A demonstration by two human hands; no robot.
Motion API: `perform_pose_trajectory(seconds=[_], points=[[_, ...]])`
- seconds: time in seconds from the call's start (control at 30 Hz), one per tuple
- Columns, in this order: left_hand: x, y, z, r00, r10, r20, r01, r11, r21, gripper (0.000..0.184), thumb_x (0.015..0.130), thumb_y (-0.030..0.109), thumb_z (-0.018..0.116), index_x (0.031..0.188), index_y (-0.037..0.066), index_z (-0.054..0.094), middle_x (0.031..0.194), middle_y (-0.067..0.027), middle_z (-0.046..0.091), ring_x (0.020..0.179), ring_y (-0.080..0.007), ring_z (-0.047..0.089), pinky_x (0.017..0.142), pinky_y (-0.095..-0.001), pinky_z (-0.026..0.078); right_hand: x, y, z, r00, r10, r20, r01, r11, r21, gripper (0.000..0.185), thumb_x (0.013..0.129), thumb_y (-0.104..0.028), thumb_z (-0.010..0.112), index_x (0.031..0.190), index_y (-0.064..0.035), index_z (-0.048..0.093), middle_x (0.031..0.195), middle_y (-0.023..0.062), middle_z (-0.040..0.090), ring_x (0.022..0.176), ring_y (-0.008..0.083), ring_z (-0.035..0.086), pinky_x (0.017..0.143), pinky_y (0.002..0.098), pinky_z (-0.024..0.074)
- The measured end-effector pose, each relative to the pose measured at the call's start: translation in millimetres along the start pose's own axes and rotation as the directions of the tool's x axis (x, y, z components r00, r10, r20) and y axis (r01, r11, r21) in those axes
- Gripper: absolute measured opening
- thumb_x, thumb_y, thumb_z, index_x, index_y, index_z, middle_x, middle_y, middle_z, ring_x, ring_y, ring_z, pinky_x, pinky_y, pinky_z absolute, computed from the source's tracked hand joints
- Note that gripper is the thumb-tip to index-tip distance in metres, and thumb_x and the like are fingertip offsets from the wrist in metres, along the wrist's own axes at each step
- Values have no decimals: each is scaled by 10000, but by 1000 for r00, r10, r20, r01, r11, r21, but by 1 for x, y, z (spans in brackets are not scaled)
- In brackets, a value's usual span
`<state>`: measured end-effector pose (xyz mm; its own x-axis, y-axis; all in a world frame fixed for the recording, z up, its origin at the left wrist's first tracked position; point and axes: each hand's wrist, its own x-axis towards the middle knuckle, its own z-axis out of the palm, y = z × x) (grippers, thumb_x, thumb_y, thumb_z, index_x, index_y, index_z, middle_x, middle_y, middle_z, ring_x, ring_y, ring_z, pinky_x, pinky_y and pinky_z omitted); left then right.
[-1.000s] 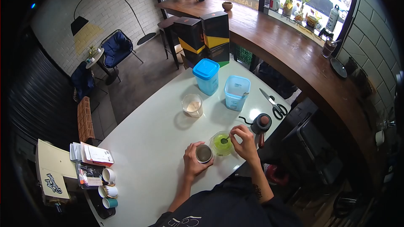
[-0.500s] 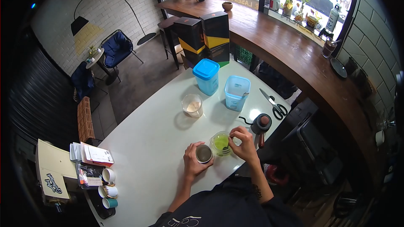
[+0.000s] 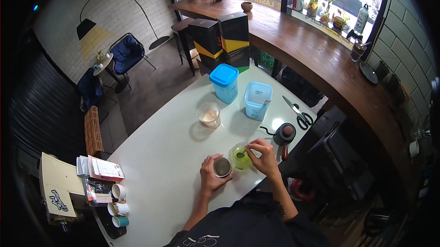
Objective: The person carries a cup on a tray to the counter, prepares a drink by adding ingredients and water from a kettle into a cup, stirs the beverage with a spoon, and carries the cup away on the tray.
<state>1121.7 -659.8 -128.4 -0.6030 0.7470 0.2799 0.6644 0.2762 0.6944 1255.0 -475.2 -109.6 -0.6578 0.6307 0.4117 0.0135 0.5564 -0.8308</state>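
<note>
My left hand [image 3: 211, 173] is wrapped round a small cup [image 3: 223, 168] with a greyish inside, which stands on the white table. Right beside it is a clear container [image 3: 235, 163] of bright green liquid [image 3: 243, 161]. Over that container's right edge, my right hand [image 3: 264, 156] pinches the handle of a small spoon [image 3: 240, 155], whose dark head is in or just over the liquid. The handle is mostly hidden by my fingers. Farther forward stand a clear cup [image 3: 210, 115] with pale contents and an uncovered blue tub [image 3: 258, 102].
A lidded blue tub [image 3: 224, 86] stands near black-and-yellow boxes [image 3: 234, 36]. A dark kettle [image 3: 285, 133] and scissors [image 3: 300, 116] lie by the table's right edge. Several cups [image 3: 118, 209] and papers [image 3: 105, 168] are at the left. A curved wooden counter [image 3: 293, 36] runs behind.
My right hand has shifted slightly left, and the spoon's head has moved from the container's near right side towards its far left. My left hand and the cup stay put.
</note>
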Motion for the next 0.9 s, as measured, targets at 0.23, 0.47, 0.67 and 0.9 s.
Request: perform_pose_trajectory(seconds=[0.23,0.47,0.67,0.9], points=[[0,-2,1,1000,18,-13,-18,1000,0,699,602,285,931,1195,82,620,1093,-114,662,1020,-324,664,899,-449,532,0,4,-8,1000,-21,-14,19,997,-81,112,828,-43,759,936,-19,768,914,136,713,876,320,666,810,415,495],[-1,-5,3,999,27,-22,-27,1000,-4,702,596,278,936,1191,81,621,1092,-114,662,1015,-321,665,892,-446,533,-1,4,-2,1000,-11,-19,10,998,-55,110,834,-47,756,942,-27,772,879,127,721,869,312,664,804,412,491],[-1,-4,2,1000,7,-6,-7,1000,-4,701,597,272,933,1195,82,621,1101,-115,664,1023,-324,662,900,-446,530,-3,2,-4,996,-2,91,7,998,-57,105,836,-49,753,937,-30,774,856,123,713,847,311,649,806,420,485],[0,-3,2,1000,17,-22,-18,999,-30,664,621,316,907,1184,104,625,1075,-100,657,999,-334,654,899,-461,516,-1,-2,-9,999,-35,-15,33,989,-143,90,837,-48,753,922,-23,769,823,120,691,820,312,633,796,425,472]])
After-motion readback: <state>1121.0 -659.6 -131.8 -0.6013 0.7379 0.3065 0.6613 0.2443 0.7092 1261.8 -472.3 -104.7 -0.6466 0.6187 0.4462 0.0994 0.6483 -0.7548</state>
